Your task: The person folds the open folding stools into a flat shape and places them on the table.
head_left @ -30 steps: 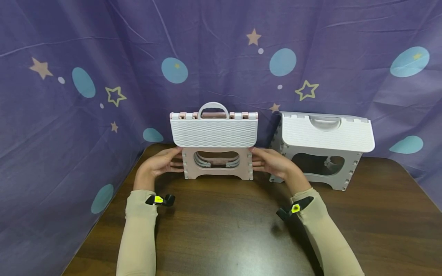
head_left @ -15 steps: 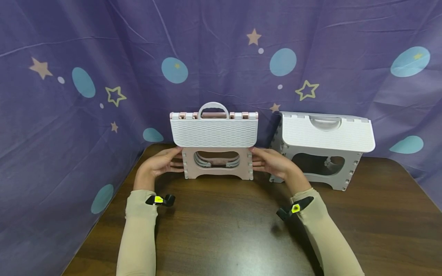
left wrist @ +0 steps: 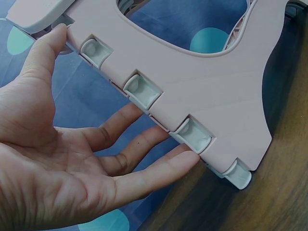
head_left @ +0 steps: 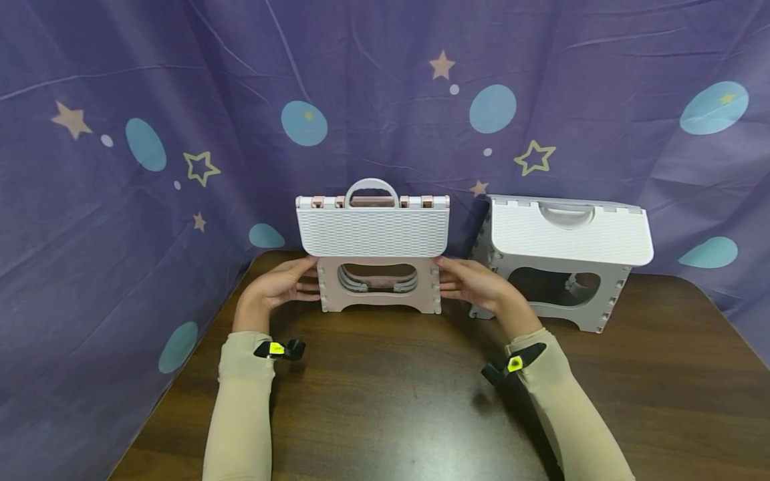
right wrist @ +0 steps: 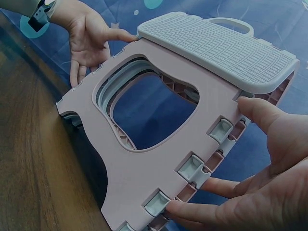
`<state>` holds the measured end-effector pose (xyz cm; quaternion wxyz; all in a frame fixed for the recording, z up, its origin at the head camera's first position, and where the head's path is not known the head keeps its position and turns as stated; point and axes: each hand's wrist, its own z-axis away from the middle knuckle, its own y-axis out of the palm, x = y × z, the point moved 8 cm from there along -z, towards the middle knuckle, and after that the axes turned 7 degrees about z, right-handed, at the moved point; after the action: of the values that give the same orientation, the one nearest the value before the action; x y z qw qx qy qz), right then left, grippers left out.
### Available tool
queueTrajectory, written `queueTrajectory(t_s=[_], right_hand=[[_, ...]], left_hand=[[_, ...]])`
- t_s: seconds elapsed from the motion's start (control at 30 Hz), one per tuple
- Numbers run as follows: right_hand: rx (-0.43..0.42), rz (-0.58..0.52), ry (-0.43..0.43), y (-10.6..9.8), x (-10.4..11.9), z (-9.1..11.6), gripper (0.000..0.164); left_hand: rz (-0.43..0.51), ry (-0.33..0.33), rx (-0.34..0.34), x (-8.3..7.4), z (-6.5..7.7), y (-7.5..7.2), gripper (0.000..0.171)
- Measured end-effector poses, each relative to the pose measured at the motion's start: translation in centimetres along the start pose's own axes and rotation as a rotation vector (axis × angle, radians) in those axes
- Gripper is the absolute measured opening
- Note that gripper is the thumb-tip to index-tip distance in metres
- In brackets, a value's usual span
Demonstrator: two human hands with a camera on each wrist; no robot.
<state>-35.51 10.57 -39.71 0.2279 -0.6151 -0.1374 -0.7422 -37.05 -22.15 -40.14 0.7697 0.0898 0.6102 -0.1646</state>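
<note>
A pink and white folding step stool [head_left: 379, 230] stands upright on the table near the backdrop, its narrow body folded. Its white woven-pattern seat panel slopes down at the front, and a carry handle [head_left: 372, 182] sticks up on top. My left hand [head_left: 279, 284] rests against the stool's left edge, thumb tip just under the seat corner, fingertips on the hinged side. On the opposite edge my right hand [head_left: 472, 286] touches it likewise, thumb at the seat corner and fingers [right wrist: 197, 211] along the hinges. Fingers of both hands are extended, not wrapped around.
To the right stands a second folding stool [head_left: 571, 230], grey and white, close beside my right hand. Both stools are on a brown wooden table [head_left: 385, 394]. A purple curtain [head_left: 385, 87] with stars and ovals hangs right behind them.
</note>
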Motion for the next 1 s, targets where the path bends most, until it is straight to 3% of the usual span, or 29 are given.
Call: queueTrajectory(t_s=[1.0], right_hand=[[-0.015, -0.005, -0.010, -0.06, -0.13, -0.21, 0.062]], left_hand=[[-0.004, 0.000, -0.004, 0.14, -0.15, -0.09, 0.079]])
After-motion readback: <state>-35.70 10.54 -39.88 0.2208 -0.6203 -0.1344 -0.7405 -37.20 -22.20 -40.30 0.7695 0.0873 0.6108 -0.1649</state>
